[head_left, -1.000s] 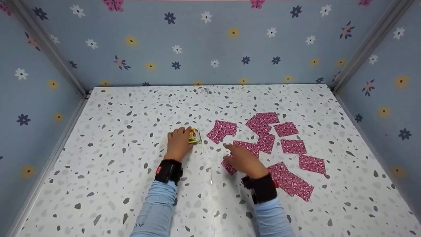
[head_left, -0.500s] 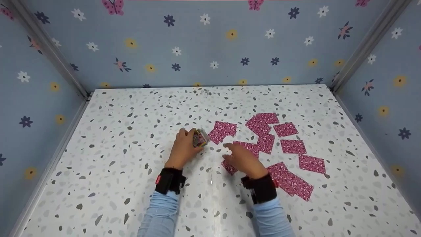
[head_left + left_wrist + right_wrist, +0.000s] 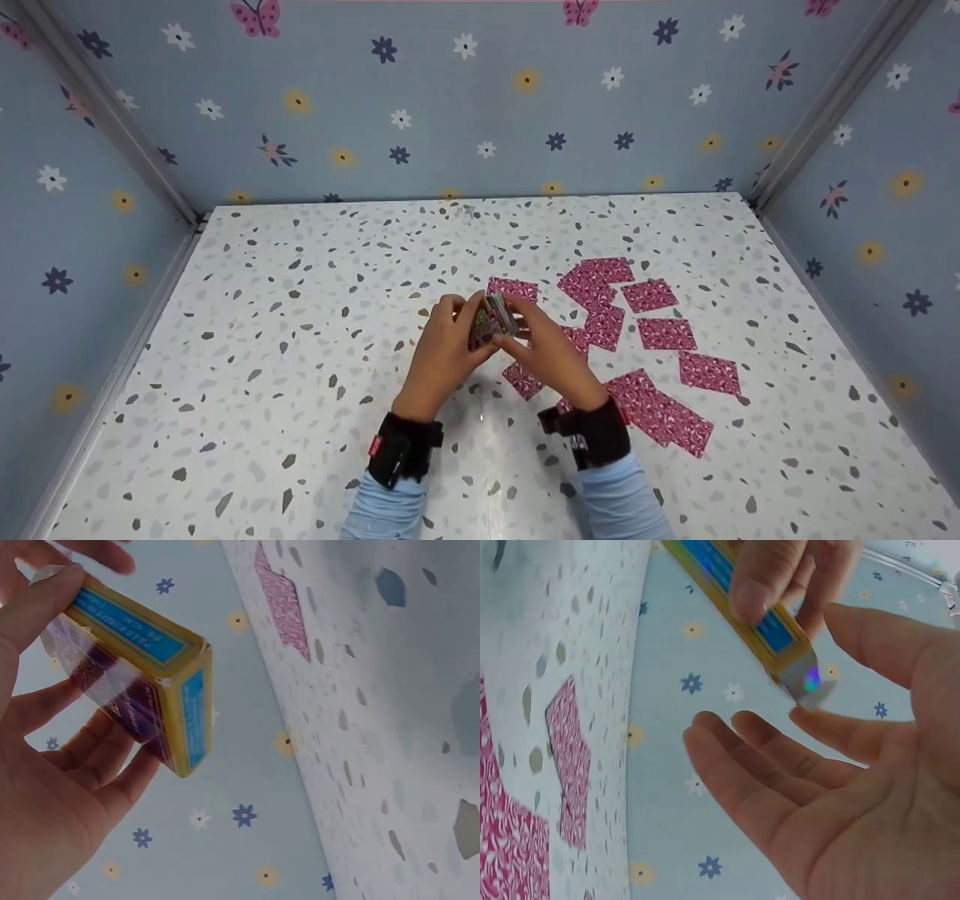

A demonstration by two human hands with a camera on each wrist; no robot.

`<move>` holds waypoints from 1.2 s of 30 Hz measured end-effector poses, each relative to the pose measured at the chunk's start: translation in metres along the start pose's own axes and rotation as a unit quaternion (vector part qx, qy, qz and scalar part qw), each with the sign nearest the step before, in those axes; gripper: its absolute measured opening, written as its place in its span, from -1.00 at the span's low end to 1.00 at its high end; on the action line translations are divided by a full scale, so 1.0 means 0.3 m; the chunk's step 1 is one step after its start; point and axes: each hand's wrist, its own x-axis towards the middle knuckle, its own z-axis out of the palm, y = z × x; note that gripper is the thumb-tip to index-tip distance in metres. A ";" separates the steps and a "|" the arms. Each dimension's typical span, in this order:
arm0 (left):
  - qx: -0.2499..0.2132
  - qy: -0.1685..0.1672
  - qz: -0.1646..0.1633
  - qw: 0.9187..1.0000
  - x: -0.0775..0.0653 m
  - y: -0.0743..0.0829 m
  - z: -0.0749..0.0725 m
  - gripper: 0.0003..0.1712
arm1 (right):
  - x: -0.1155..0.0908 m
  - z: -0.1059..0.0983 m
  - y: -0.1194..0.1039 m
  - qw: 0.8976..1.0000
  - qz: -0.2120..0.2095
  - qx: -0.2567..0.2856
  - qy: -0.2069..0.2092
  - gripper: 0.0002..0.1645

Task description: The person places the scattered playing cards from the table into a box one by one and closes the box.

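Observation:
A small yellow, blue and purple card box point(image 3: 124, 679) is gripped by my left hand point(image 3: 439, 356), thumb on its narrow side and fingers beneath, as the left wrist view shows. One end of the box has a clear, shiny flap point(image 3: 810, 682) standing out. My right hand point(image 3: 553, 352) is at that end, its index fingertip right at the flap and its other fingers loosely extended. In the head view the hands meet over the table, just in front of a pink patterned card point(image 3: 512, 288). The contents of the box are hidden.
Several pink patterned cards lie face down on the speckled white table point(image 3: 300, 300). Some overlap, such as the pair point(image 3: 660, 412) beside the right wrist; a single card point(image 3: 709, 373) lies farther right. Flowered blue panels point(image 3: 442, 97) enclose the back and sides.
My left hand has lifted the card box, turned it and carried it right to my right hand. The right hand has raised its fingers to the box's end. The cards on the table stay put.

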 end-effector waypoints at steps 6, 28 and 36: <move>0.007 0.038 0.041 0.998 -0.004 0.028 -0.002 -0.23 | -0.002 -0.004 -0.016 0.998 0.012 0.048 0.026 -0.27; -0.048 0.010 0.084 0.995 -0.015 0.047 -0.052 -0.26 | -0.030 -0.079 -0.021 0.962 0.052 0.269 0.006 -0.40; -0.041 0.009 0.093 0.995 -0.010 0.049 -0.059 -0.23 | -0.031 -0.092 -0.016 0.948 0.058 0.311 0.025 -0.44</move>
